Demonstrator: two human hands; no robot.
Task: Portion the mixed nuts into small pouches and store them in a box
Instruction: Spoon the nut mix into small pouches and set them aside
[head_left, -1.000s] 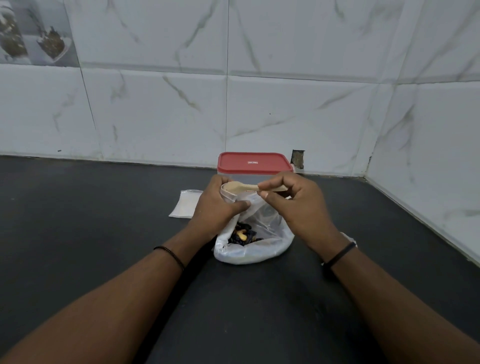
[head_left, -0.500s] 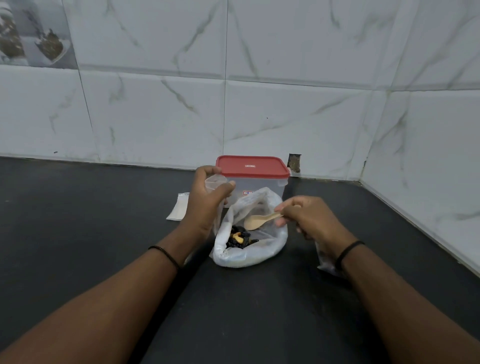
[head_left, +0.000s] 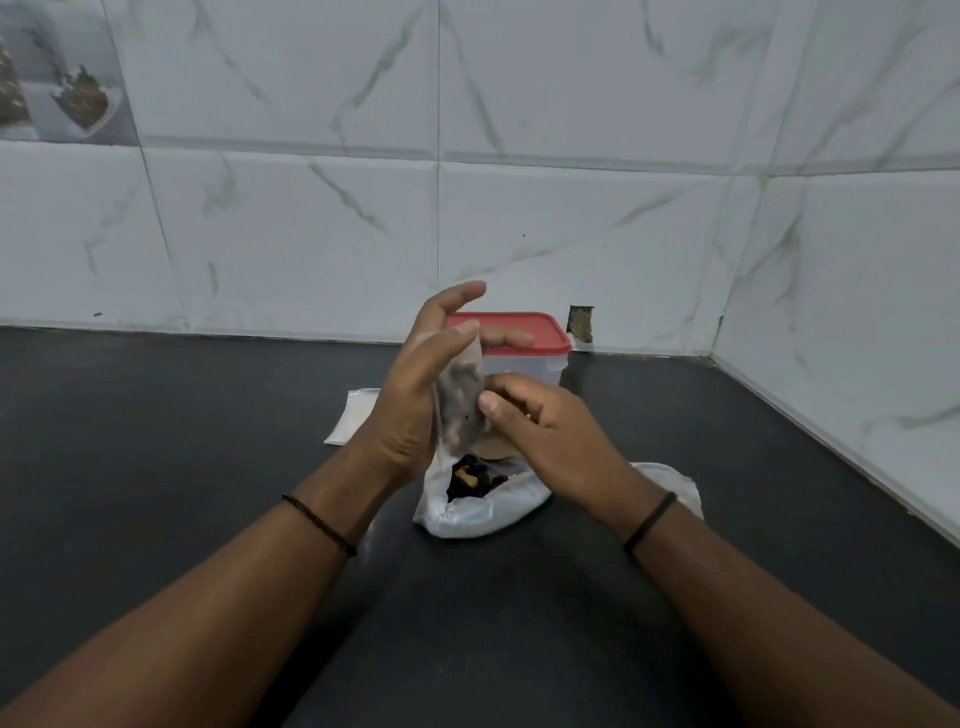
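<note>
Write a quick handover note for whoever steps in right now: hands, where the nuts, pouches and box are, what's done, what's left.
Left hand: holds a small pouch partly filled with nuts, upright over the big bag.
Right hand: pinches the pouch's side.
Big nut bag: open on the counter, nuts remain.
Spare pouches: flat, behind the left hand.
Box: red lid on, behind the hands.
Left: seal this pouch, fill more, box them.

No text can be read; the red lid (head_left: 506, 332) shows no legible lettering.
</note>
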